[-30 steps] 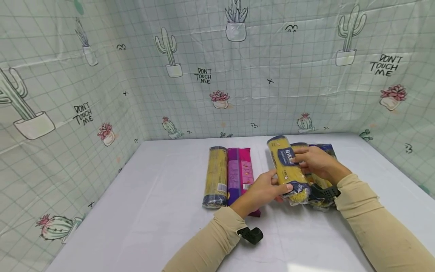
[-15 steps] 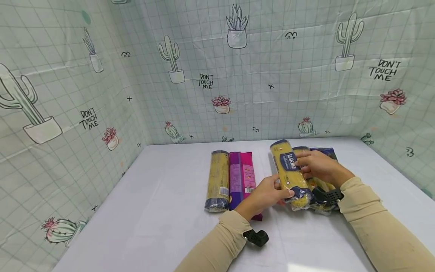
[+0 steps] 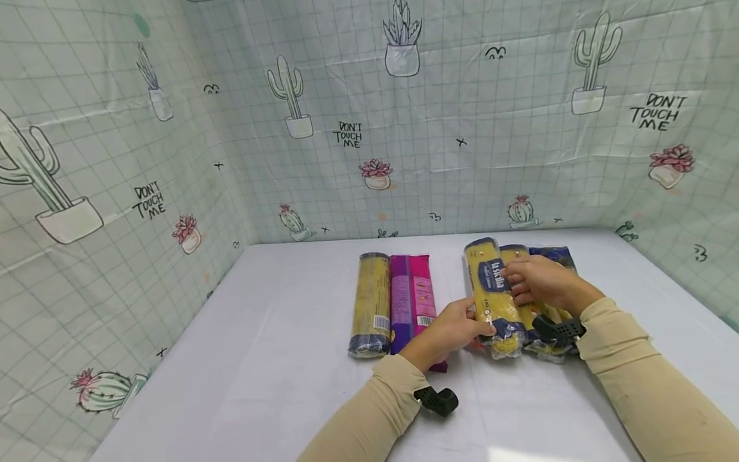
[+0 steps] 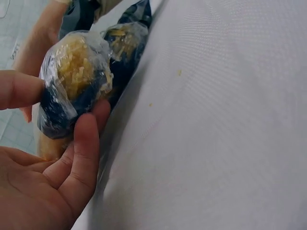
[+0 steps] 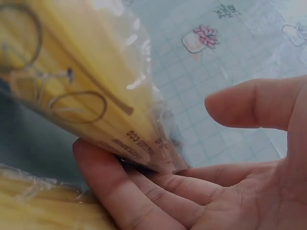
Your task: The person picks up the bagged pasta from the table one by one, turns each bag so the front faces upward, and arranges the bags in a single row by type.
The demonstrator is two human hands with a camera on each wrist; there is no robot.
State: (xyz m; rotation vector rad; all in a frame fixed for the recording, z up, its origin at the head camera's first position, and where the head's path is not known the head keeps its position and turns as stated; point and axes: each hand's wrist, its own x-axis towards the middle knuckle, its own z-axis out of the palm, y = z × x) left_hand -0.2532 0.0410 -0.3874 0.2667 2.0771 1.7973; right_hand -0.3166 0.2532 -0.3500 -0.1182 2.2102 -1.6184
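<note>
Your left hand (image 3: 450,330) pinches the pasta bag (image 3: 494,300) | right hand (image 3: 545,281) touches it, thumb wide | likely placing it | next maybe needs gentle release

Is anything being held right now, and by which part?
The left hand grips a yellow pasta pack by its near, dark-blue-banded end, between thumb and fingers. The right hand touches its side, thumb apart from it.

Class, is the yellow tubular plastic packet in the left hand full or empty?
Filled, not empty: the yellow tubular plastic packet looks plump, and yellow pasta shows through its clear end.
</note>
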